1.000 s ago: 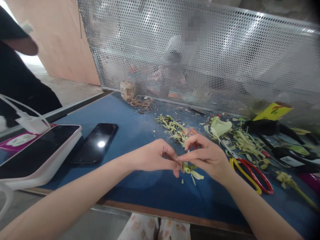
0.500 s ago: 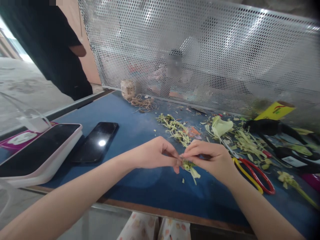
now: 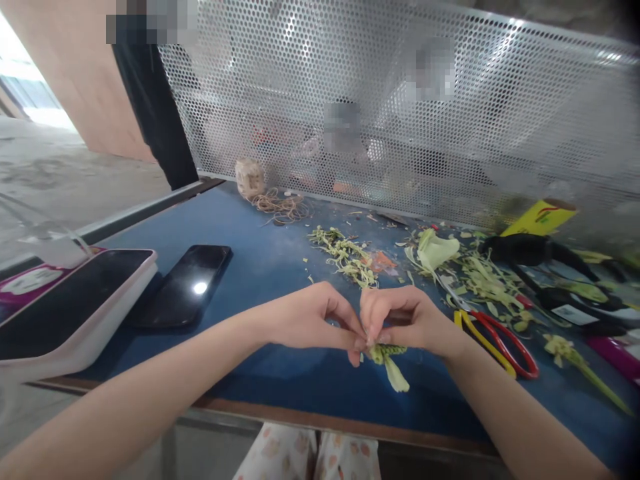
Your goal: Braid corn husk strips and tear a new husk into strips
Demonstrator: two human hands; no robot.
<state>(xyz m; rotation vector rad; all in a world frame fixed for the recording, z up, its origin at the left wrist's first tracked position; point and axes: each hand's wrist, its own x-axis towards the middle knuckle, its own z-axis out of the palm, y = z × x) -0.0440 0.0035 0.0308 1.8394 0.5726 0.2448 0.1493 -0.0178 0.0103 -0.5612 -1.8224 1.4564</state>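
Observation:
My left hand (image 3: pixel 307 320) and my right hand (image 3: pixel 407 320) meet fingertip to fingertip over the blue table (image 3: pixel 280 260), just above its near edge. Both pinch a small green woven leaf piece (image 3: pixel 387 357), whose pale loose end hangs down below my right fingers. The fingers of both hands are curled closed around it. Red and yellow scissors (image 3: pixel 493 337) lie flat just right of my right hand.
Leaf scraps (image 3: pixel 345 253) and a pale folded leaf (image 3: pixel 435 250) litter the table behind my hands. A black phone (image 3: pixel 185 287) and a white tablet-like device (image 3: pixel 65 307) lie at left. A twine roll (image 3: pixel 250 177) stands by the perforated metal screen (image 3: pixel 400 113). A person in black (image 3: pixel 153 113) stands far left.
My right hand's fingers have curled downward, tighter onto the leaf piece, and its loose end hangs lower. The person in black has moved from the left edge toward the screen.

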